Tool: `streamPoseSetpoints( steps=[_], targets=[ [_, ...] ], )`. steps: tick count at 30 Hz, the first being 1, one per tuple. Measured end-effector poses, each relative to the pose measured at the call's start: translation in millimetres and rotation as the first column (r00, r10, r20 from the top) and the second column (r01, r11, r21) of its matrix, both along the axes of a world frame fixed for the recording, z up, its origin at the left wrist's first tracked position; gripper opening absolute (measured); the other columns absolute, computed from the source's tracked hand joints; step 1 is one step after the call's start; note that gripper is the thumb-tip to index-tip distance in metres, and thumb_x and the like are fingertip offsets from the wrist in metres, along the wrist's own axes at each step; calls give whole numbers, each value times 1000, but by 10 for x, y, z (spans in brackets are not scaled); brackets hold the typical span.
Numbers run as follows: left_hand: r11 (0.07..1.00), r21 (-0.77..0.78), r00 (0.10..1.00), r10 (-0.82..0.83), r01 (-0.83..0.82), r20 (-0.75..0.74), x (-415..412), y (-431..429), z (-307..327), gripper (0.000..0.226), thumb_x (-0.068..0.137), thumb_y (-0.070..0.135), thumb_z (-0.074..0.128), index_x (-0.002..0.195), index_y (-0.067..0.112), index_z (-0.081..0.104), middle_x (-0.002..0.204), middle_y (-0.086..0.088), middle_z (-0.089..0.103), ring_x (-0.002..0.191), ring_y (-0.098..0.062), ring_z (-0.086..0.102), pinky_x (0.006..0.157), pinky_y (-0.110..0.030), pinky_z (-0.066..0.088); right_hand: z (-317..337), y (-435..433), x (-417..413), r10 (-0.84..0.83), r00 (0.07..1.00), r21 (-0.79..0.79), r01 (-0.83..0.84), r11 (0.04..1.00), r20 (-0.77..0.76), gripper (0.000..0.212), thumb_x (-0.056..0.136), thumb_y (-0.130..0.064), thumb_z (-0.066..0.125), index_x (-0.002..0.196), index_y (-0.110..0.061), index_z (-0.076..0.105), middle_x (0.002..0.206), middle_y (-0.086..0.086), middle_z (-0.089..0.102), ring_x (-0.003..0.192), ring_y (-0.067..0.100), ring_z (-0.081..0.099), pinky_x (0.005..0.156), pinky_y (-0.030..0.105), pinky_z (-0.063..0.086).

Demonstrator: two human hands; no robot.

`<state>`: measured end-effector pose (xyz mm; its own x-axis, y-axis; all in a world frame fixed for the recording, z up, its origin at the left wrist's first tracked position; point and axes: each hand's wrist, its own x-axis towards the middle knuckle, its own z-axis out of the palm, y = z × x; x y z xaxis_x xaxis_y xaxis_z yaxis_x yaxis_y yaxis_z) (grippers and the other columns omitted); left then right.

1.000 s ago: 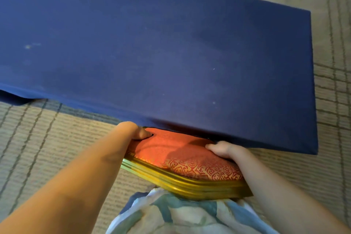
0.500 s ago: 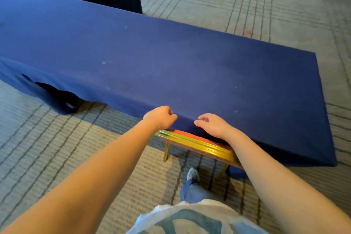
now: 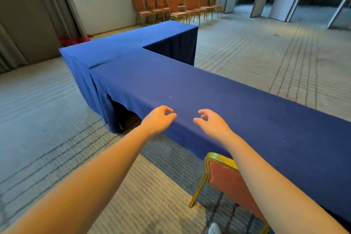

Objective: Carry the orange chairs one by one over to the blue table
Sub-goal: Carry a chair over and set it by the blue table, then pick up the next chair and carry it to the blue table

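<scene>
One orange chair (image 3: 228, 178) stands below the right hand (image 3: 212, 125), pushed against the blue table (image 3: 247, 108). Its back is soft cloth in a shiny gold frame. Both hands are empty, the left hand (image 3: 159, 118) too, fingers loosely curled. This chair looks done. Next means walking to the row of chairs (image 3: 176, 5) far beyond the hands.

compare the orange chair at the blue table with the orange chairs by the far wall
The near chair stands alone, tucked against the blue table, its back to the camera. The far chairs are bunched in rows below the windows, seats free, away from the table. All share orange upholstery and gold frames.
</scene>
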<state>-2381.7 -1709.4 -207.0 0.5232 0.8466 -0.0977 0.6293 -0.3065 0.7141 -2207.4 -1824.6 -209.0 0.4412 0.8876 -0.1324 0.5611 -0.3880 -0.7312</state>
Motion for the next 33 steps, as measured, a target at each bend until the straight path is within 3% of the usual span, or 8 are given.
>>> streamPoseSetpoints(
  steps=[8,12,15,19,25,29,33],
  targets=[
    [973,59,967,212,-222,143,-996,754,503,37,89,42,56,121,24,58,115,4,62,100,-12,60,84,-30,48,575,1057,-628,136,990,109,-138,984,27,50,94,-41,57,140,-26,46,140,-1,49,116,18,54,87,33,48],
    [944,68,934,306,-323,187,-1328,1360,743,33,86,45,55,115,30,57,108,5,63,93,-11,62,81,-34,53,816,1815,-810,187,982,144,-190,971,33,53,93,-42,56,142,-28,44,141,-2,48,109,19,57,86,37,52],
    [926,93,915,339,-366,220,-1459,1888,922,31,88,43,55,116,29,57,112,5,63,96,-11,62,79,-29,51,962,2478,-887,240,969,181,-246,952,56,54,93,-42,55,143,-28,42,143,-1,47,114,17,55,81,33,48],
    [890,109,877,404,-442,262,-1575,2610,1133,33,90,39,55,120,25,57,114,3,62,98,-12,62,82,-30,49,1173,3410,-1000,318,945,213,-328,921,80,57,93,-43,54,145,-27,40,143,-1,46,99,18,57,76,34,47],
    [828,126,812,486,-546,324,-1896,3512,1188,36,92,34,56,125,19,54,114,-1,62,101,-16,61,89,-34,49,1219,4634,-1329,429,895,234,-446,864,123,58,92,-44,54,145,-28,39,144,-2,45,108,17,57,77,32,46],
    [758,127,752,584,-640,306,-2341,4109,1061,34,92,33,55,124,20,54,98,2,63,85,-11,63,66,-22,45,1116,5462,-1805,512,852,233,-524,820,113,58,92,-38,57,146,-23,40,148,1,44,123,16,50,83,31,43],
    [686,80,671,670,-723,317,-2891,4763,940,34,93,30,55,125,19,54,101,1,62,95,-14,60,84,-31,48,973,6321,-2414,570,812,232,-583,779,126,60,90,-36,58,146,-23,40,151,1,41,129,19,50,81,30,42]
  ],
)
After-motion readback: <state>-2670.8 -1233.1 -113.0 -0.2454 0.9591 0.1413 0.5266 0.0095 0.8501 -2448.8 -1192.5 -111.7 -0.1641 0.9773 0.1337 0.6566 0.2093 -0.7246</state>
